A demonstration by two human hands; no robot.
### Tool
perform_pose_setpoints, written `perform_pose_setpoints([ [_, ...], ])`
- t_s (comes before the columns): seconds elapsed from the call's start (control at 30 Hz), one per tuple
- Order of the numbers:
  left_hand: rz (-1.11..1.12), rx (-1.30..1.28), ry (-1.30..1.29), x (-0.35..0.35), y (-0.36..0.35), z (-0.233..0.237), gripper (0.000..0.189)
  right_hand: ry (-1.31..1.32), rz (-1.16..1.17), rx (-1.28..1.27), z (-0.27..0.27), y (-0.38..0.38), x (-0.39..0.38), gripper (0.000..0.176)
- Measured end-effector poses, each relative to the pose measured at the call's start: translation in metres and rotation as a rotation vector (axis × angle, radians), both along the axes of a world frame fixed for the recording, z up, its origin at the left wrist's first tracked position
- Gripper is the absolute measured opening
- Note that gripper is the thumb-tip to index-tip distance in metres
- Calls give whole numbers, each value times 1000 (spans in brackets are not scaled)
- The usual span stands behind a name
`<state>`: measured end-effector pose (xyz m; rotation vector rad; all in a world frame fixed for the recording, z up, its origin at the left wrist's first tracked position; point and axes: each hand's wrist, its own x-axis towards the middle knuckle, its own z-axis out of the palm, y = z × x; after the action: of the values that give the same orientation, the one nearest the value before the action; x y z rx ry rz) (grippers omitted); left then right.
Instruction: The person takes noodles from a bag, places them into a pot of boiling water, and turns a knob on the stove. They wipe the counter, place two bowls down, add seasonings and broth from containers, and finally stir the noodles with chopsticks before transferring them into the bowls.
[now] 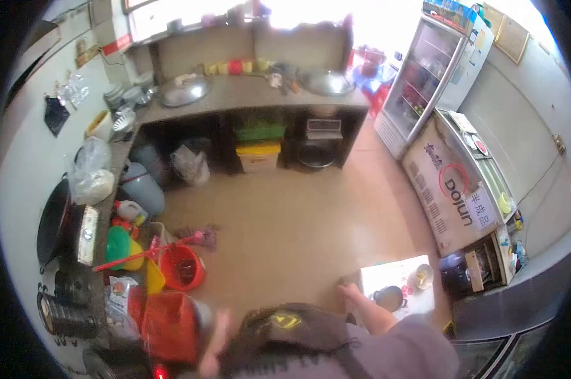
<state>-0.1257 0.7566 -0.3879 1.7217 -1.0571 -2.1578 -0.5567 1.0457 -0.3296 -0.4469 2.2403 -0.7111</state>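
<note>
My left hand (217,338) hangs low beside an orange-red container (170,325), smeared by motion, so its fingers cannot be made out. My right hand (348,292) is at the left edge of a small white table (374,276). Its fingers look curled, and what they hold, if anything, is hidden. On that table are a dark round pan or bowl (388,299), a pale cup-like bowl (423,275) with something light inside, and small red items (407,290). A dark garment with a yellow mark (285,320) covers my front.
A red bucket (197,278) stands on the left floor, a mop's red handle (140,256) across it. Along the back runs a counter (247,96) with metal lids and tubs underneath. A glass-door fridge (418,76) and a chest marked "DOJUN" (446,189) line the right.
</note>
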Motion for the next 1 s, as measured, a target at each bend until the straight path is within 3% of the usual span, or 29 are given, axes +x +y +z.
perform_pose_setpoints([
  [0.03, -29, 40, 235, -45, -27, 16, 10, -120, -172, -81, 11, -16, -10, 32],
  [0.07, -171, -241, 41, -100, -33, 56, 8, -144, -231, -103, 27, -30, -19, 31],
  [0.1, -81, -232, 82, -141, -37, 85, 13, -168, -294, -127, 36, -41, -28, 30],
  [0.17, -468, -445, 20, -185, -78, 60, 15, -231, -409, -207, 32, -60, -39, 29],
  [0.2, -482, -425, 16, -203, -92, 56, 15, -279, -506, -308, 27, -64, -50, 29],
  [0.23, -480, -378, -39, -225, -109, 55, 18, -280, -519, -297, 16, -65, -63, 29],
  [0.3, -488, -332, -100, -260, -140, 46, 21, -161, -290, -141, -39, -55, -78, 29],
  [0.33, -489, -280, -156, -269, -153, 40, 21, -158, -354, -200, -35, -54, -77, 32],
  [0.47, -573, -158, -280, -311, -212, 23, 23, -275, -195, 36, -1, -47, -127, 29],
  [0.5, -1021, -358, -314, -317, -236, -12, 18, -288, -224, 43, 6, -54, -139, 28],
  [0.53, -1539, -764, -411, -325, -259, -42, 15, -296, -270, 28, -1, -62, -157, 28],
  [0.57, -1818, -1165, -419, -334, -281, -65, 14, -303, -327, 12, -4, -75, -177, 27],
  [0.6, -1999, -872, -545, -400, -272, 54, 25, -309, -383, -6, -5, -92, -201, 27],
  [0.63, -1956, -912, -595, -434, -287, 55, 25, -317, -435, -24, -8, -105, -222, 27],
  [0.67, -1736, -997, -600, -454, -296, 41, 19, -335, -490, -39, -8, -120, -243, 26],
  [0.73, -948, -602, -406, -501, -320, 28, 14, -344, -549, -58, -7, -144, -286, 26],
  [0.93, -548, -440, -86, -675, -342, 35, 31, -312, -434, -86, -15, -179, -420, 25],
  [1.0, -591, -404, -143, -707, -332, 29, 29, -251, -320, -128, -9, -197, -489, 25],
])
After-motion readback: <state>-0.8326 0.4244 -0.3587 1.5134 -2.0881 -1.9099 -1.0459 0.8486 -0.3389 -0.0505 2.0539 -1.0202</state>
